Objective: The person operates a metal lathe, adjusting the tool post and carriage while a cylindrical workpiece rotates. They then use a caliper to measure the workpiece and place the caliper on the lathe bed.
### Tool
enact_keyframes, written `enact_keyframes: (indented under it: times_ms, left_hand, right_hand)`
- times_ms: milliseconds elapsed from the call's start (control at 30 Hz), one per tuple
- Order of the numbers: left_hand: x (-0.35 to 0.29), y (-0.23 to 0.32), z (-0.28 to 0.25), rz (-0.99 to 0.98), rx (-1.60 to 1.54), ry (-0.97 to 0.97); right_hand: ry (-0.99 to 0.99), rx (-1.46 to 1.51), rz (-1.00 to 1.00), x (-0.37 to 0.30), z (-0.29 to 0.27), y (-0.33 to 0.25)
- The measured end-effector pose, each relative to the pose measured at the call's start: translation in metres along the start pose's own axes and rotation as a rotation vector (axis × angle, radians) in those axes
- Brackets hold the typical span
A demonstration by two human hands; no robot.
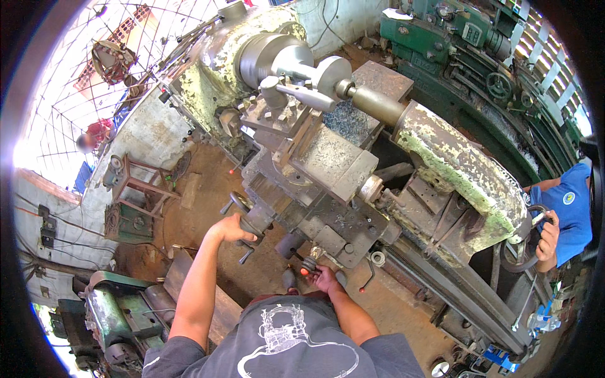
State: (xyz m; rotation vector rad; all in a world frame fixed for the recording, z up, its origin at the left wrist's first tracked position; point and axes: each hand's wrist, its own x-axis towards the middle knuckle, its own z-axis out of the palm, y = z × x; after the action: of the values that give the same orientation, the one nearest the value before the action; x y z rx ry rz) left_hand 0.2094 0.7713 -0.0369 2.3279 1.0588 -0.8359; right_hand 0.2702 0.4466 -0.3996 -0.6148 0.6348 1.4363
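A large metal lathe (328, 157) stands before me, its paint worn and peeling. A shiny stepped metal workpiece (333, 74) sits between the chuck (255, 62) and the tailstock quill (377, 106). In front of it is the tool post (277, 116) with a long clamping handle (309, 97). My left hand (232, 229) is closed over a handwheel (249, 228) on the carriage; its fingers are partly hidden. Lower down, my right hand (324, 279) grips a lever beside its orange knob (305, 271).
At right, another person's hand (548, 238) holds the tailstock handwheel (522, 255). A green lathe (466, 57) stands behind, and another green machine (120, 309) at lower left. Metal chips (346, 121) lie beneath the workpiece. A small stand (142, 176) is against the left wall.
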Motion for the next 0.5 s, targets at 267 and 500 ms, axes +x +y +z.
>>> enact_keyframes:
  times_ms: [267,500]
  left_hand:
    - [0.018,-0.012,0.002,0.189,-0.275,-0.077]
    - [-0.005,0.005,0.000,0.119,-0.208,0.065]
  right_hand:
    - [-0.012,-0.013,0.056,-0.002,-0.003,-0.002]
    - [-0.046,-0.093,0.036,-0.010,0.003,-0.003]
